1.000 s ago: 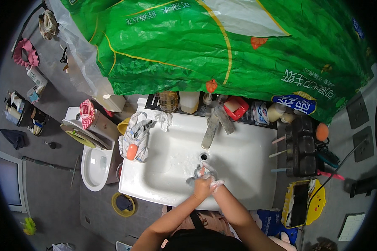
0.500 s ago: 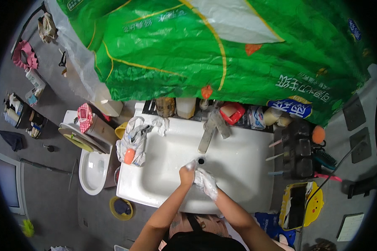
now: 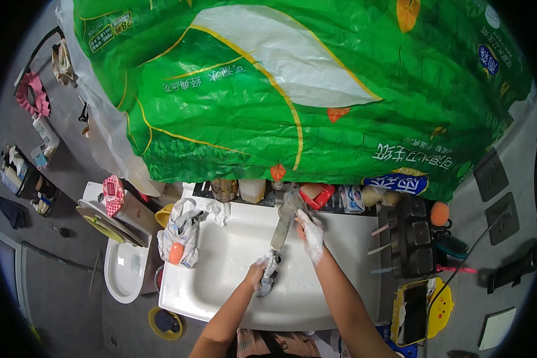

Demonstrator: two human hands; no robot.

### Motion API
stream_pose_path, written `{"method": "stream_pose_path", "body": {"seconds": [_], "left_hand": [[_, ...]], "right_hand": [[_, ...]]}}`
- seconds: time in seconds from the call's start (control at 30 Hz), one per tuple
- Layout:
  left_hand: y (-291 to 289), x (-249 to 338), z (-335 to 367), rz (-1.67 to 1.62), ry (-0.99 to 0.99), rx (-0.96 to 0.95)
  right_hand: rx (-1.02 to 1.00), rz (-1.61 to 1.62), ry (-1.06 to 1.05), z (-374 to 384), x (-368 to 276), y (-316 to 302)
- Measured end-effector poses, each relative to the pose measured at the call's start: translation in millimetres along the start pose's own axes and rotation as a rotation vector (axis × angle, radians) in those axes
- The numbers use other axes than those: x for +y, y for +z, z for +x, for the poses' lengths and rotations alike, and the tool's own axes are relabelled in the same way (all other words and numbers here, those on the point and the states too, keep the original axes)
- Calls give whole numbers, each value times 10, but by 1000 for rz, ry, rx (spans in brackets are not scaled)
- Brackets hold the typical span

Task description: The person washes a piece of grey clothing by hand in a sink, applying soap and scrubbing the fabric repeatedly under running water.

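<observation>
1. Grey walls (image 3: 71, 161) surrounded a green wrapper (image 3: 215, 119) above a white sink (image 3: 221, 253).
2. Beside the tap (image 3: 283, 226) was the right hand (image 3: 309, 232); I couldn't tell whether its fingers gripped anything.
3. Near the tap's tip, over the sink, the left hand (image 3: 255, 277) clamped its fingers on a bunched cloth (image 3: 269, 273).
4. White suds (image 3: 317, 250) on the right hand could have made it slip.

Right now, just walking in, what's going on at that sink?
A person is at a white sink. Their left hand grips a small grey-and-white cloth by the end of the faucet. Their right hand, covered in white suds, is up beside the faucet; whether it touches is hard to tell. At the sink's left edge, an orange bar rests on a crumpled pale cloth.
</observation>
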State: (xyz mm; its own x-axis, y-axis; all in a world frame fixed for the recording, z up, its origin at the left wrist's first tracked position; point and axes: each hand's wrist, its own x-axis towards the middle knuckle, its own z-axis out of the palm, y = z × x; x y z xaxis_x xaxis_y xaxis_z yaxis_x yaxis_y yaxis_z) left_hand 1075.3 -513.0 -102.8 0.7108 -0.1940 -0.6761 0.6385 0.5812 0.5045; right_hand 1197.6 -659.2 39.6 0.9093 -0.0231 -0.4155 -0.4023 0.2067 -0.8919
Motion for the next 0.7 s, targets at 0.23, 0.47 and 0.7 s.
{"method": "stream_pose_path", "body": {"seconds": [0.23,0.47,0.7], "left_hand": [[117,-33,163,-22,-6,21],[12,-74,280,-128,23,-41],[199,23,137,-123,2,27]], "right_hand": [[71,12,-48,89,-13,32],[6,8,4,19,-146,120],[34,-22,8,-19,-185,135]]}}
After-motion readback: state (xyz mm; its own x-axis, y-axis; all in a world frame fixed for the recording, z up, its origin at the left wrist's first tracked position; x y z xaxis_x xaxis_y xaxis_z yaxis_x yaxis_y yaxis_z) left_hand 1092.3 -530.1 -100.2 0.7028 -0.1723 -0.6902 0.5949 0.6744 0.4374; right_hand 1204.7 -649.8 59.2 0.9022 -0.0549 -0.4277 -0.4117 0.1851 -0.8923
